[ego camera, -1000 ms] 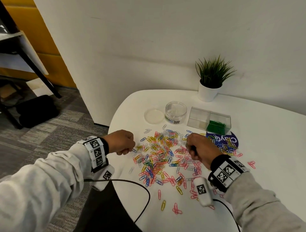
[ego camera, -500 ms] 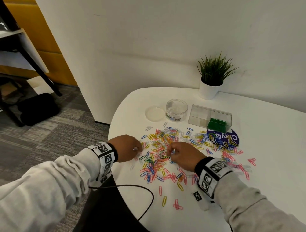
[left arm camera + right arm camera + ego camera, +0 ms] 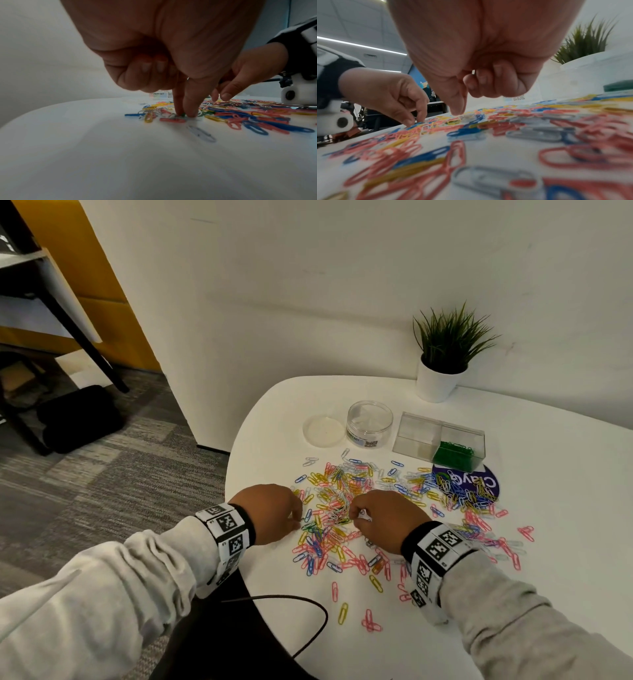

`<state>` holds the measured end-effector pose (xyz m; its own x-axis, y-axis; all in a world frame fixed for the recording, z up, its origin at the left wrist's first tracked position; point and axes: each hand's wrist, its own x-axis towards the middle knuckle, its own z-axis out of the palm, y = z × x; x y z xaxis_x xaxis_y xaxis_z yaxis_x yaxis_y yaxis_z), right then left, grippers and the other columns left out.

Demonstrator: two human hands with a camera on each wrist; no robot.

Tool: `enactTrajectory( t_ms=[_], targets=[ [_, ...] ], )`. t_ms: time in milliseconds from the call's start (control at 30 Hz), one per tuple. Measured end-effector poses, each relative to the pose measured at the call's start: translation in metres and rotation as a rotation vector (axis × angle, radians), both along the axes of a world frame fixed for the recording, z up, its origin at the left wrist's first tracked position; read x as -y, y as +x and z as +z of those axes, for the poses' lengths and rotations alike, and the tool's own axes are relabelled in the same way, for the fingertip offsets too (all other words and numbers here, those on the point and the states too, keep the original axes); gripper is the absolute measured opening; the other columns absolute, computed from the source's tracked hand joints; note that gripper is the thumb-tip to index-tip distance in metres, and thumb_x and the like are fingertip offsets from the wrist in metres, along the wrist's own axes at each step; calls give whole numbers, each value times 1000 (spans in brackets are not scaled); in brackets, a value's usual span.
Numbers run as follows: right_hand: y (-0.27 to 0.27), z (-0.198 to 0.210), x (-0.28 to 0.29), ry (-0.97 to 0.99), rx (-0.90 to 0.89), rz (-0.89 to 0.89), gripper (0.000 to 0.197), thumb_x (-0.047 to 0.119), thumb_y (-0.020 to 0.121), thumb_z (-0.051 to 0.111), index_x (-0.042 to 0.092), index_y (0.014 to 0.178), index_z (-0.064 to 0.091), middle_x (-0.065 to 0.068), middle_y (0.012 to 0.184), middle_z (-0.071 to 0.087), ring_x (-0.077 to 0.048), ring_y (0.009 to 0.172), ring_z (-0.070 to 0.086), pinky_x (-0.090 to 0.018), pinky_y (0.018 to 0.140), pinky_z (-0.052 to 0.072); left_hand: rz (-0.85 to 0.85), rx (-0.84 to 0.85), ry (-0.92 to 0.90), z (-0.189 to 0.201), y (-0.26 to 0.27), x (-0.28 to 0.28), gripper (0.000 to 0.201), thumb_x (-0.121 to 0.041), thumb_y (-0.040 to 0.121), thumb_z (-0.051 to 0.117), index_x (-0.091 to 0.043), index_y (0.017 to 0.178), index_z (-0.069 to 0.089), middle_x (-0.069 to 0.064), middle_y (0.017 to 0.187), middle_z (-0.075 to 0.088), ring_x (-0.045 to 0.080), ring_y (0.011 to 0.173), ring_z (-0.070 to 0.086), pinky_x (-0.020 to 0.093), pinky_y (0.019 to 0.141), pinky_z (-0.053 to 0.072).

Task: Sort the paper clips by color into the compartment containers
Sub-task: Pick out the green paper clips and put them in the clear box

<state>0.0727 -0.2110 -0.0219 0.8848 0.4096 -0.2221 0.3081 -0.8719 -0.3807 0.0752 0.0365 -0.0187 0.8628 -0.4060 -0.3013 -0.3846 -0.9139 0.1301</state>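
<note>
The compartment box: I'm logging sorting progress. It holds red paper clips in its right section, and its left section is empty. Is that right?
Not quite: the color is wrong. The head view shows the clear compartment box holding green paper clips in its right section, not red. The left section is indeed empty. The red clips still lie in the mixed pile on the table.

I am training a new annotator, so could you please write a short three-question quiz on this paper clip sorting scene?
1. True or false: the green clips already lie in the clear compartment box.
2. What does the left hand pinch at the pile's edge: A a green clip, B the lid, C the plant?
3. Fill in: the round jar stands ____ of its lid.

Key: 1 true; 2 A; 3 right.
</note>
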Motion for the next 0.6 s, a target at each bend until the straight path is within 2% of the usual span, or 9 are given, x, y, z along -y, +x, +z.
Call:
enactTrajectory(
  t_ms=[100, 167, 267, 333, 400, 500, 533, 600],
  targets=[
    [3, -1, -8, -32, -22, 49, 17, 32, 96, 55, 28, 105, 69, 5, 111, 66, -18, 101, 61, -29, 83, 48, 7, 0, 23, -2, 1, -1, 21, -38, 92, 50, -33, 105, 66, -9, 109, 65, 16, 99, 60, 35, 87, 51],
    [5, -4, -10, -82, 3, 50, 14, 36, 95, 57, 26, 97, 65, 4, 102, 64, -19, 93, 59, -30, 76, 47, 17, -7, 30, -1, 3, -5, 18, -37, 90, 50, -30, 100, 63, -8, 103, 64, 17, 94, 59, 32, 81, 51],
    [6, -8, -9, -117, 24, 14, 18, 41, 91, 61, 26, 84, 55, 6, 88, 58, -17, 82, 55, -29, 68, 41, 67, -13, -8, 13, 6, -14, 19, -41, 88, 48, -24, 86, 55, -7, 87, 61, 17, 81, 58, 29, 66, 46],
    [7, -7, -7, -87, 1, -6, 15, 40, 89, 63, 27, 87, 57, 7, 91, 59, -17, 84, 56, -29, 70, 43, 63, -4, 55, 30, 12, -24, 25, -43, 90, 42, -22, 80, 50, -7, 83, 59, 16, 76, 56, 29, 64, 45],
    [7, -5, -7, -52, -21, -1, 11, 36, 89, 64, 28, 96, 62, 7, 96, 60, -16, 88, 56, -28, 74, 44, 4, 78, 217, 57, 23, -39, 29, -46, 91, 36, -22, 79, 47, -6, 82, 57, 17, 73, 55, 30, 64, 46],
    [7, -3, -9, -36, -35, 26, 10, 32, 90, 61, 31, 99, 65, 10, 94, 55, -16, 91, 57, -28, 77, 46, -173, 252, 519, 111, 44, -65, 34, -49, 97, 26, -26, 89, 50, -8, 87, 57, 16, 74, 57, 30, 67, 49],
    [7, -2, -11, -40, -43, 32, 12, 31, 90, 61, 32, 101, 65, 10, 96, 55, -16, 94, 58, -28, 78, 47, -238, 246, 639, 132, 52, -74, 35, -48, 100, 24, -28, 99, 53, -9, 91, 55, 15, 79, 57, 31, 70, 50],
    [7, -1, -14, -49, -68, 39, 19, 27, 89, 58, 34, 105, 65, 7, 104, 58, -17, 99, 58, -29, 81, 48, -322, 180, 878, 168, 67, -89, 34, -45, 103, 24, -27, 122, 47, -7, 107, 53, 16, 94, 60, 29, 80, 50]
  ],
)
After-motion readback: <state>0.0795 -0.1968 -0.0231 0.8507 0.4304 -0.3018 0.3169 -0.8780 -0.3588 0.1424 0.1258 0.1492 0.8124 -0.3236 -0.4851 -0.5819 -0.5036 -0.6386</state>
